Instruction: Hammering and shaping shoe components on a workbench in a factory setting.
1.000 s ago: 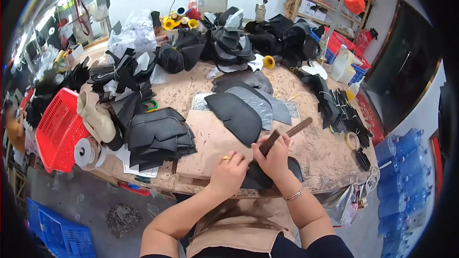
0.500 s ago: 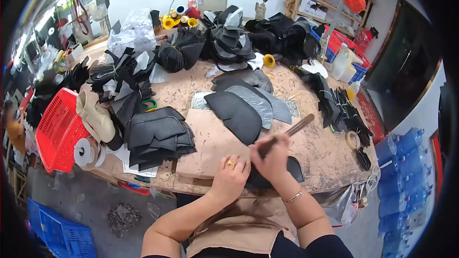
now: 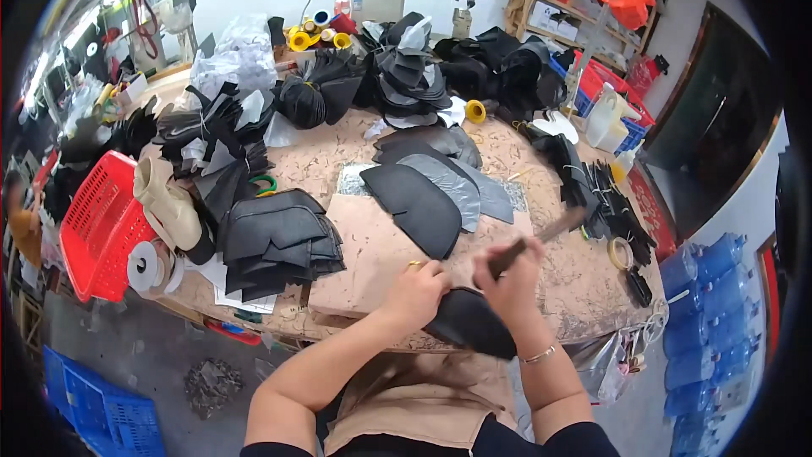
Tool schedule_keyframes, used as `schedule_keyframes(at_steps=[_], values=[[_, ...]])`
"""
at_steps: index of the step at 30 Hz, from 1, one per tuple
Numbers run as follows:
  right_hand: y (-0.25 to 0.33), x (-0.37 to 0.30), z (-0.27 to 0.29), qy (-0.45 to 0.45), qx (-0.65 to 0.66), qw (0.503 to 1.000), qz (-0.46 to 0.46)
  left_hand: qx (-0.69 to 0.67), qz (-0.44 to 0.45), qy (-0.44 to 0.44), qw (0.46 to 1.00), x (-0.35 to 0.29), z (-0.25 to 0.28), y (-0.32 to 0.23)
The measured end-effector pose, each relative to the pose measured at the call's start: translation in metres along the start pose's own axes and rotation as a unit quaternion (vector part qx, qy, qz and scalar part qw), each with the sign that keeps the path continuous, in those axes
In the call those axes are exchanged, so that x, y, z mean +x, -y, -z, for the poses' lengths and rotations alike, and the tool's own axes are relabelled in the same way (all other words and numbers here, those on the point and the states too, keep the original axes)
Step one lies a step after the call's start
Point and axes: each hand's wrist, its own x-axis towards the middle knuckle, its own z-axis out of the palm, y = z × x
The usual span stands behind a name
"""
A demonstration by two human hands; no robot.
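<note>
Gripping a long brown tool (image 3: 562, 226) — right hand (image 3: 513, 283) closed around it, left hand (image 3: 419, 292) at a black panel (image 3: 475, 323).
Blurred, the tool slants up and rightward from the fist; the left hand meets the panel's upper-left edge, though I cannot tell whether it pinches. That panel lies at the near edge of the table (image 3: 567, 288) — beyond it, a second black piece (image 3: 414, 210) overlaps a silver-grey piece (image 3: 451, 184), with stacked black pieces (image 3: 279, 237) leftward.

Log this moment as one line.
left hand: at edge of black piece, hold unclear | right hand: grip closed on brown tool | nearby: stacked black pieces, cream boot, red basket
</note>
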Motion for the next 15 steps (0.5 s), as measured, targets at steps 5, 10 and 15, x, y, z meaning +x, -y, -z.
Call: schedule_keyframes(at_steps=[5, 10, 15], values=[[0.001, -0.017, 0.017, -0.11, 0.056, 0.981, -0.146, -0.027, -0.121, 0.13, 0.984, 0.036, -0.01, 0.002], [-0.008, -0.042, 0.005, 0.001, -0.018, 0.994, -0.111, -0.056, -0.128, 0.089, 0.986, 0.026, -0.002, 0.003], [-0.01, -0.033, 0.0, -0.012, 0.007, 0.995, -0.103, -0.041, -0.155, 0.102, 0.982, 0.023, 0.005, 0.009]])
